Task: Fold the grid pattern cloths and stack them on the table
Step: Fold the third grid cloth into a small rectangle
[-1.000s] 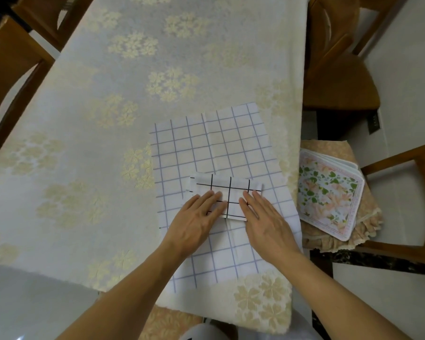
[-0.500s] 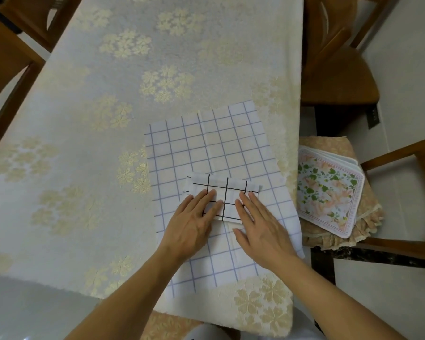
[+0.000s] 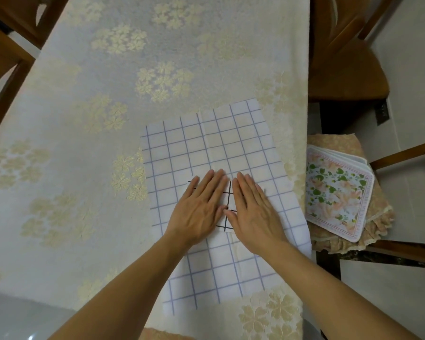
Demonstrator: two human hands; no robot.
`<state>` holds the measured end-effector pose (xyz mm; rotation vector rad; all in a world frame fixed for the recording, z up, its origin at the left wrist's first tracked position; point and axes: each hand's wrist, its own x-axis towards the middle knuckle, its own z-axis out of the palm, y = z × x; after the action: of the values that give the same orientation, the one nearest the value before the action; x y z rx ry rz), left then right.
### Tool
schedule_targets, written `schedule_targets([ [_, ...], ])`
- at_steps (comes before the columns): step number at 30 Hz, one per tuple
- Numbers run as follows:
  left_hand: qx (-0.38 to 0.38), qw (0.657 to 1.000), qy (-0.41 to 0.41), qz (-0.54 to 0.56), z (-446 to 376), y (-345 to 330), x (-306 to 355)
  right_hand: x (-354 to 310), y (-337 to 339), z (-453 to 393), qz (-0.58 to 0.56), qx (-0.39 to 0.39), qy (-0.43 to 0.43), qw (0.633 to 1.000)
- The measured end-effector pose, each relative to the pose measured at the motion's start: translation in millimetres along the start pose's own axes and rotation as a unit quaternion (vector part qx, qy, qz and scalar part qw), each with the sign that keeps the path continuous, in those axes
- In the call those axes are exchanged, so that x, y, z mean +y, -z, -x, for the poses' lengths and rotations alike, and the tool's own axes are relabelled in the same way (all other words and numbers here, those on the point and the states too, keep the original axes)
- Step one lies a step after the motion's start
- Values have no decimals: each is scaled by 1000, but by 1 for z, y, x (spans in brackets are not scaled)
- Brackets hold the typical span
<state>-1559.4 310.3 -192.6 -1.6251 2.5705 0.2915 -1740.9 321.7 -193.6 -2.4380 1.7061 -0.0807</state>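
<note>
A large white cloth with a blue grid [image 3: 214, 148] lies spread flat near the table's right front edge. On its middle sits a small folded white cloth with a black grid [image 3: 227, 200], mostly covered by my hands. My left hand [image 3: 200, 207] lies flat, palm down, on the folded cloth's left part. My right hand [image 3: 252, 209] lies flat on its right part, beside the left hand. The fingers of both hands are stretched out and grip nothing.
The table [image 3: 108, 119] wears a cream tablecloth with pale gold flowers. At the right, a stool with a beige cover [image 3: 378, 231] carries a stack of floral-print mats [image 3: 336, 195]. Wooden chairs stand at the far right [image 3: 349, 69] and far left [image 3: 3, 52].
Both hands have slid forward over the small black-grid cloth and now cover nearly all of it, pressed flat. The cloths themselves have stayed in place.
</note>
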Motion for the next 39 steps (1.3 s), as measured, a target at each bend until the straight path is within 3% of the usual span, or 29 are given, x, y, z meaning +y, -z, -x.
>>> schedule_targets([
  [7,6,1000,7,13,3,-6,-5,13,-11,4,19,-28,13,999],
  [15,5,998,54,15,8,-3,-1,20,-4,12,21,-52,-29,998],
  [21,2,999,30,22,7,-7,3,21,-7,8,9,-46,-22,999],
  [27,17,997,58,46,14,-5,-4,27,-5,14,19,-46,-30,998],
  [39,-17,995,79,62,14,12,-1,24,13,14,-11,-61,-47,997],
])
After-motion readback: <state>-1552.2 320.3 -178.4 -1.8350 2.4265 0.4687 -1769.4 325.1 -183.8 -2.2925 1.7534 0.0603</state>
